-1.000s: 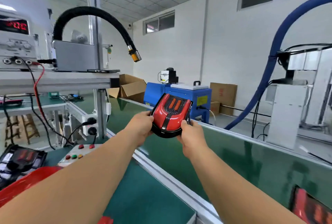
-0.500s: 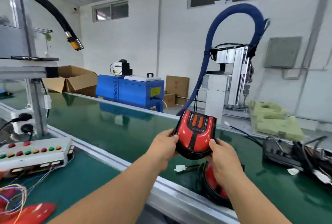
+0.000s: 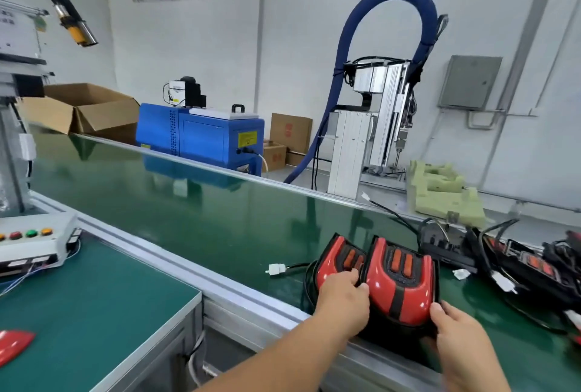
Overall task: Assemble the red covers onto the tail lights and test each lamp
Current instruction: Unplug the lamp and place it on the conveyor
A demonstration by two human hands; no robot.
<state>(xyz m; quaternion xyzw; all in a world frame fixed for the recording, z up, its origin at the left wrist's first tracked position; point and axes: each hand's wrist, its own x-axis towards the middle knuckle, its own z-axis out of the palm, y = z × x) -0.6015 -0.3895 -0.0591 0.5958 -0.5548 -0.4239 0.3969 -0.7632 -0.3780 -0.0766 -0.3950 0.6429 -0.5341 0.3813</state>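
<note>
Head view puts your held red-and-black tail light (image 3: 399, 284) at the lower right of the frame, over the near edge of the green conveyor surface (image 3: 188, 203). You cannot tell whether its underside touches the belt. Your left hand (image 3: 344, 300) grips its left edge, with the fingers (image 3: 361, 288) curled against the side. Your right hand (image 3: 459, 332) holds the lower right corner, the thumb lying on the black rim and the other fingers tucked out of sight beneath.

A second red-and-black tail light (image 3: 336, 261) lies just beside it on the left, touching it. Its black lead runs to a small white plug (image 3: 276, 268) on the belt. At the right edge of the frame sits a heap of black lamp housings and cables (image 3: 518, 262). At the far left you see a grey box with coloured push buttons (image 3: 31, 242), and a loose red plastic cover (image 3: 12, 343) in the lower left corner.
</note>
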